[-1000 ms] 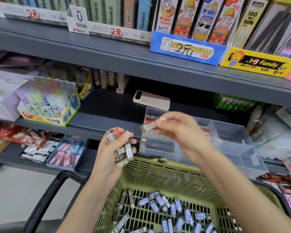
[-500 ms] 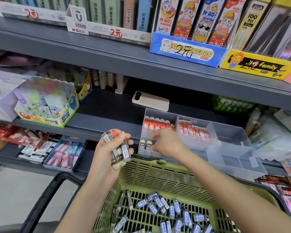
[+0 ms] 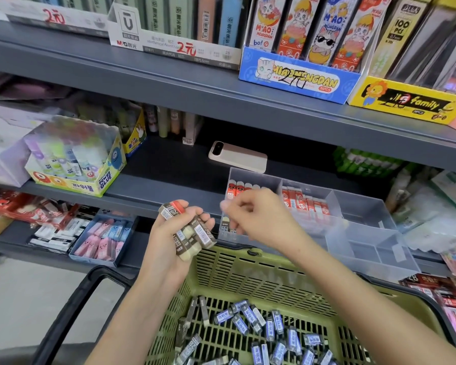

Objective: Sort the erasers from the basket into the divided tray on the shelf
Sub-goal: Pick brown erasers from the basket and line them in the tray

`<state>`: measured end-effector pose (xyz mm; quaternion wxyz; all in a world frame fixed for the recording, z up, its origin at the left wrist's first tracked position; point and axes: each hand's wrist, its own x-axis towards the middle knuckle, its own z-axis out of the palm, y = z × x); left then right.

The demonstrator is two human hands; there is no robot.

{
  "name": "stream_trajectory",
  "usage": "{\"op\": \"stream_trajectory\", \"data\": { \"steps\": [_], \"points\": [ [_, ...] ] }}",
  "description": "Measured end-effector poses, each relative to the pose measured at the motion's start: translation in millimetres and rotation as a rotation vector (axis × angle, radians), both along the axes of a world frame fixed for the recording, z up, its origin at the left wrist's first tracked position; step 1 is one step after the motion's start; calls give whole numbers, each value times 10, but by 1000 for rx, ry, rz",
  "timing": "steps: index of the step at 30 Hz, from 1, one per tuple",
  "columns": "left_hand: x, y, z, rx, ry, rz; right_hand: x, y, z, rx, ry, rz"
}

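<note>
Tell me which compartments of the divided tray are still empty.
The right-hand compartments of the clear divided tray hold nothing; the two far-left ones hold red-sleeved erasers, and the near-left one a few brown-sleeved erasers.

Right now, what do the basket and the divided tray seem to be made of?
Basket: it looks like moulded plastic, olive green and matte, since the walls and floor are one slotted grid. Its handle is black, probably plastic too.
Tray: clear, slightly frosted rigid plastic; the red erasers show through its walls and dividers.
</note>
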<state>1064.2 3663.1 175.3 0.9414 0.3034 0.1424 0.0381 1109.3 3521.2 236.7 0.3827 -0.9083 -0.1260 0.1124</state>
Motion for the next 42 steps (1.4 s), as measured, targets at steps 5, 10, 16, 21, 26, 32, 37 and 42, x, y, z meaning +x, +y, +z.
{"op": "stream_trajectory", "data": {
  "steps": [5,10,16,21,26,32,37,42],
  "points": [
    [11,-8,-22,1,-22,4,-273,172,-51,72,216,62],
    [10,-15,-23,-43,-47,25,-205,-4,-39,271,284,-34],
    [22,5,-24,-110,-44,44,123,-425,3,-287,38,-156],
    [14,-2,-40,-85,-37,47,189,-167,-152,-848,-255,-51],
    [16,-1,-51,-73,-41,49,276,-104,-129,-885,-69,64],
    [11,-1,-37,-70,-27,59,360,-160,-46,-597,247,142],
    [6,-9,-27,-59,-20,56,357,-123,-174,-527,236,82],
    [2,-10,-19,-52,-27,48,326,-108,-229,-536,203,77]
  ]
}}
